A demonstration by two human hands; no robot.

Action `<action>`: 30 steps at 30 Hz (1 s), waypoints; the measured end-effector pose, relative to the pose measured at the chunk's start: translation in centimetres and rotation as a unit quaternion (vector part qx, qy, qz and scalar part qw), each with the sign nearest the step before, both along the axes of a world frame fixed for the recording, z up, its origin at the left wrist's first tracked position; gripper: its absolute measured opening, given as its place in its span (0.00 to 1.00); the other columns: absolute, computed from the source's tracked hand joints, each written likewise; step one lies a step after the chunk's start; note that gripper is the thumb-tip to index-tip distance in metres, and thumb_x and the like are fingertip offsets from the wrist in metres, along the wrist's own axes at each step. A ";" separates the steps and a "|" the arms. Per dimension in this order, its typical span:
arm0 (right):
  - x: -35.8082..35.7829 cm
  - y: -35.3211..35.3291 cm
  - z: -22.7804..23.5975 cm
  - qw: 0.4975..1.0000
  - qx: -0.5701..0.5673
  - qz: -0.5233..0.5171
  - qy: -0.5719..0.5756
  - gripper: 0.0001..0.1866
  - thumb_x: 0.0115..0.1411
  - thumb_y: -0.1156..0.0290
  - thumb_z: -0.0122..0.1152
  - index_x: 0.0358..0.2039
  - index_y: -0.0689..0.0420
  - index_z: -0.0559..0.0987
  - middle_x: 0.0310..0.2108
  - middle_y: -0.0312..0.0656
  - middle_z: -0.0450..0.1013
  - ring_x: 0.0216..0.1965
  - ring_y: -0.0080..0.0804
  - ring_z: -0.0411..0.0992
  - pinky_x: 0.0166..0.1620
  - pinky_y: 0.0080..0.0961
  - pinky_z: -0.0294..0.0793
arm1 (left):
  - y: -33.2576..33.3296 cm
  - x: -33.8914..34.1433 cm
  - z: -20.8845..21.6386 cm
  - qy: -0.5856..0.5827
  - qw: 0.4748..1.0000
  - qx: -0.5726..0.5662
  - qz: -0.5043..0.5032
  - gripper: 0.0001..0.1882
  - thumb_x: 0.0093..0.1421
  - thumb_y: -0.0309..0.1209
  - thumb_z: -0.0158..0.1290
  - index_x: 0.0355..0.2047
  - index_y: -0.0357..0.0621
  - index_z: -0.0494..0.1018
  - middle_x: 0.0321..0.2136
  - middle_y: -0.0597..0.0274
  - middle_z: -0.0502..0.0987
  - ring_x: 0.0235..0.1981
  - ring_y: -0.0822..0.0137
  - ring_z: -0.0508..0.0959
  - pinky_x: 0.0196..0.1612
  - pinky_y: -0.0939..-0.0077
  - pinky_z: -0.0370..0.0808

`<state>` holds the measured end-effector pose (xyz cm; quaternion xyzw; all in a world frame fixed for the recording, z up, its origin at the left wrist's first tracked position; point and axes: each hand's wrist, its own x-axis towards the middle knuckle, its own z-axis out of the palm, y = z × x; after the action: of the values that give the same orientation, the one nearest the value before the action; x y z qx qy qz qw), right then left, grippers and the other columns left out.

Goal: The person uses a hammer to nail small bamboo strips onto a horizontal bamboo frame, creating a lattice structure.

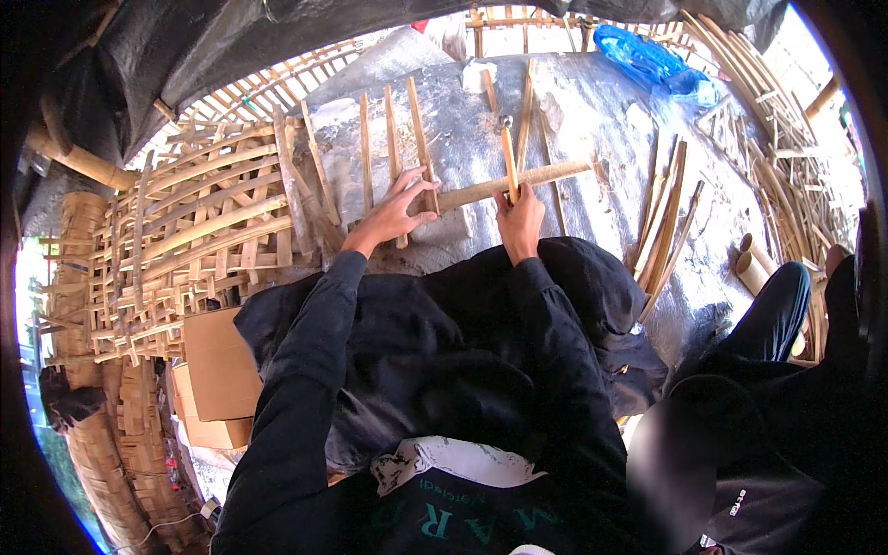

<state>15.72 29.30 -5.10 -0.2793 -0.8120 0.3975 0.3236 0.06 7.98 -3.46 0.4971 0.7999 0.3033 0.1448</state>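
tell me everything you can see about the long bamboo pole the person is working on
The bamboo pole is a long, pale tan, roughly round length lying nearly level across the grey work surface, its right end tilted slightly up. The left hand rests on its left end, fingers spread over it and the neighbouring slats. The right hand sits just below its middle, holding a thin bamboo strip upright across it. Its right end lies free on the surface.

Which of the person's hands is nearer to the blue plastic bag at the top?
The right hand. It lies below and left of the blue plastic bag; the left hand is farther left.
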 end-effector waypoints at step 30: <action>-2.5 0.9 -5.1 0.968 -0.187 -0.145 0.081 0.24 0.43 0.66 0.82 0.33 0.63 0.75 0.26 0.42 0.77 0.28 0.31 0.77 0.34 0.30 0.76 | 0.5 -0.6 -1.5 0.013 1.000 0.005 -0.002 0.31 0.57 0.49 0.65 0.57 0.54 0.70 0.69 0.47 0.55 0.71 0.45 0.53 0.69 0.55 0.57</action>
<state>13.26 30.18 -10.16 -0.4165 -0.6450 0.5123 0.3847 -0.49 8.49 -4.95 0.5032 0.7993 0.3006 0.1324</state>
